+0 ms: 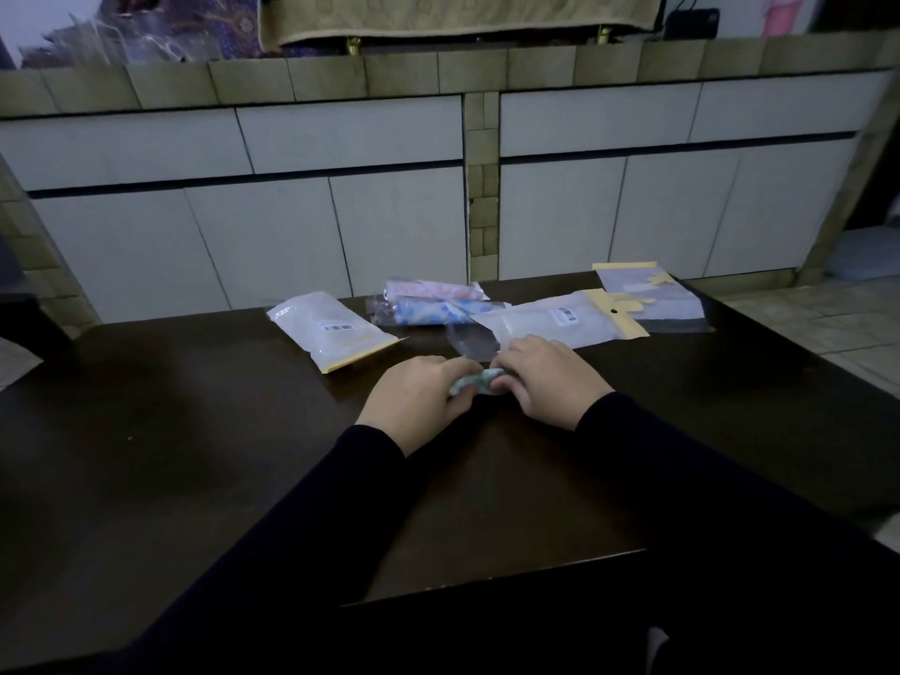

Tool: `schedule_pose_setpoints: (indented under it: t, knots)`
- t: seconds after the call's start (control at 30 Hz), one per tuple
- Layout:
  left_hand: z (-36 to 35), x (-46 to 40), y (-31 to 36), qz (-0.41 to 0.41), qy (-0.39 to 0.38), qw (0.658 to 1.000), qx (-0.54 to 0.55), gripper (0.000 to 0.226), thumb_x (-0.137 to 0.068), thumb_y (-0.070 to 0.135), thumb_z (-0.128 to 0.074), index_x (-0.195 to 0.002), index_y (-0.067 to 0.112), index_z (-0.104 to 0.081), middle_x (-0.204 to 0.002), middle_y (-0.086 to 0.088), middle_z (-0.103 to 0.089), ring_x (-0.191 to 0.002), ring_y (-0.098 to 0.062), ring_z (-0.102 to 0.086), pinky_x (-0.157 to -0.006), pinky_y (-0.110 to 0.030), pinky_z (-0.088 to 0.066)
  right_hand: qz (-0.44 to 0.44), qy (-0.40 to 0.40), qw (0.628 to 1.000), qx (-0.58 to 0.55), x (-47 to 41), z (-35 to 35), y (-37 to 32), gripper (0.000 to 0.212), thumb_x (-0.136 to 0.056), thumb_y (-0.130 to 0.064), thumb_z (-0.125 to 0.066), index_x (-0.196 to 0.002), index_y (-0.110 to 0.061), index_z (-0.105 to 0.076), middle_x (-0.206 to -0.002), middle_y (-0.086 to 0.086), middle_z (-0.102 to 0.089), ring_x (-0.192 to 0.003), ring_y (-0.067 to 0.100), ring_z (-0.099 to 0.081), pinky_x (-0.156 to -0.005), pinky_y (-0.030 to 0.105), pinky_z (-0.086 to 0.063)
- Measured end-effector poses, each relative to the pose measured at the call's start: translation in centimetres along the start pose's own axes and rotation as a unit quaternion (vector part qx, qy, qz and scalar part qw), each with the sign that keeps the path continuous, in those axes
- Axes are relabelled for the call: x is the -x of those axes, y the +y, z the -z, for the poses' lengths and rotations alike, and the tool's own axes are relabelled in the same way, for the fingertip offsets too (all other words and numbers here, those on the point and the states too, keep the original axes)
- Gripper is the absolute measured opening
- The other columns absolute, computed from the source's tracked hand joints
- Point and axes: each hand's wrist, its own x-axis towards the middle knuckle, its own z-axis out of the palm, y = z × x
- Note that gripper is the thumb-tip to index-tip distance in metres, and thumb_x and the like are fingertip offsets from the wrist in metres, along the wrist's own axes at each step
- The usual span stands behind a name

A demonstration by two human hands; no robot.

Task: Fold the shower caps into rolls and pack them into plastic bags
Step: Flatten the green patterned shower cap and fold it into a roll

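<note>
A small rolled shower cap (471, 384) with a green-blue pattern lies on the dark table between my hands. My left hand (420, 400) grips its left end and my right hand (545, 380) grips its right end, both with curled fingers. Most of the roll is hidden under my fingers. A clear plastic bag (475, 344) lies just behind the roll, touching my right hand. Two packed rolls, one blue (428, 311) and one pink (433, 288), sit further back in clear bags.
A white bag with a yellow strip (336, 331) lies to the back left. Two more such bags (560, 320) (652, 297) lie at the back right. White cabinets (341, 207) stand behind the dark table (195, 431).
</note>
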Motion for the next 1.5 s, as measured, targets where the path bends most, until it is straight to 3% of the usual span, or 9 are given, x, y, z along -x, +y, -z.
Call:
schedule_pose_setpoints:
  t: [0.17,0.3,0.47,0.7,0.83,1.03,1.13,1.37,1.5]
  knots:
    - [-0.4,-2.2,2.3,-0.001,0.051,0.999,0.006,0.034,-0.094,0.037,-0.054,-0.127,0.033,-0.054,-0.112,0.006,-0.066,-0.100,-0.008,-0.061,-0.087,-0.022,-0.047,-0.009,0.076,0.993,-0.094,2.3,1.9,4.4,0.031,-0.092,-0.047,-0.051,-0.116,-0.030,-0.061,-0.103,-0.012,-0.060,-0.097,0.003,-0.049,-0.087,0.021,-0.038]
    - [-1.6,-5.4,4.4,0.015,0.117,0.993,0.022,0.032,-0.093,0.037,-0.057,-0.124,0.031,-0.059,-0.112,0.004,-0.069,-0.100,-0.012,-0.064,-0.084,-0.023,-0.048,-0.141,0.179,0.971,-0.071,2.3,2.3,10.0,0.025,-0.096,-0.032,-0.050,-0.117,-0.024,-0.062,-0.113,-0.004,-0.060,-0.103,0.010,-0.050,-0.088,0.025,-0.039]
    - [-3.7,-9.8,7.1,0.036,0.144,0.987,0.056,0.030,-0.092,0.029,-0.059,-0.122,0.026,-0.063,-0.100,0.000,-0.070,-0.090,-0.014,-0.064,-0.073,-0.021,-0.045,-0.302,0.073,0.949,0.045,1.5,1.2,15.9,0.045,-0.088,-0.010,-0.055,-0.132,-0.023,-0.052,-0.130,0.001,-0.048,-0.116,0.021,-0.047,-0.101,0.038,-0.037]
    - [-6.9,-14.0,8.9,0.038,0.108,0.992,0.060,0.032,-0.096,0.032,-0.052,-0.127,0.025,-0.058,-0.109,-0.002,-0.068,-0.096,-0.016,-0.061,-0.079,-0.025,-0.049,-0.329,0.073,0.940,-0.050,0.6,-0.4,19.8,0.034,-0.095,-0.034,-0.054,-0.127,-0.027,-0.060,-0.122,0.000,-0.059,-0.111,0.021,-0.054,-0.095,0.036,-0.035]
    - [-7.7,-14.9,8.8,0.075,0.073,0.992,0.065,0.035,-0.099,0.035,-0.046,-0.132,0.028,-0.052,-0.119,0.001,-0.064,-0.105,-0.014,-0.059,-0.085,-0.023,-0.046,-0.357,0.082,0.924,-0.114,0.3,-0.8,21.3,0.028,-0.091,-0.035,-0.062,-0.118,-0.029,-0.067,-0.118,-0.005,-0.063,-0.111,0.020,-0.053,-0.090,0.034,-0.031]
    - [-7.8,-14.7,8.4,0.104,0.068,0.991,0.044,0.033,-0.099,0.034,-0.045,-0.129,0.027,-0.055,-0.115,-0.001,-0.066,-0.103,-0.016,-0.060,-0.085,-0.024,-0.046,-0.408,0.076,0.895,-0.160,-0.9,-1.1,21.7,0.022,-0.085,-0.036,-0.069,-0.102,-0.024,-0.075,-0.108,0.000,-0.067,-0.106,0.021,-0.056,-0.096,0.033,-0.042]
    - [-7.8,-14.5,8.1,0.117,0.067,0.990,0.034,0.030,-0.099,0.033,-0.045,-0.125,0.026,-0.057,-0.111,-0.003,-0.067,-0.098,-0.018,-0.062,-0.080,-0.026,-0.047,-0.373,0.088,0.919,-0.096,-0.3,-0.7,20.7,0.015,-0.090,-0.031,-0.064,-0.095,-0.021,-0.074,-0.096,-0.003,-0.068,-0.095,0.016,-0.059,-0.090,0.032,-0.044]
    - [-7.5,-13.6,7.5,0.142,0.072,0.987,0.025,0.030,-0.099,0.034,-0.044,-0.124,0.025,-0.058,-0.107,-0.004,-0.068,-0.095,-0.019,-0.062,-0.076,-0.028,-0.048,-0.313,0.132,0.941,0.016,1.0,-0.1,19.2,0.015,-0.094,-0.031,-0.056,-0.096,-0.025,-0.070,-0.102,-0.003,-0.060,-0.090,0.016,-0.055,-0.084,0.032,-0.041]
    - [-7.2,-13.0,7.5,0.139,0.088,0.986,0.036,0.030,-0.099,0.035,-0.044,-0.126,0.027,-0.057,-0.110,-0.001,-0.068,-0.097,-0.017,-0.062,-0.082,-0.027,-0.048,-0.301,0.246,0.921,-0.008,1.3,1.0,17.9,0.017,-0.097,-0.025,-0.051,-0.104,-0.021,-0.065,-0.103,-0.001,-0.058,-0.090,0.014,-0.051,-0.089,0.036,-0.046]
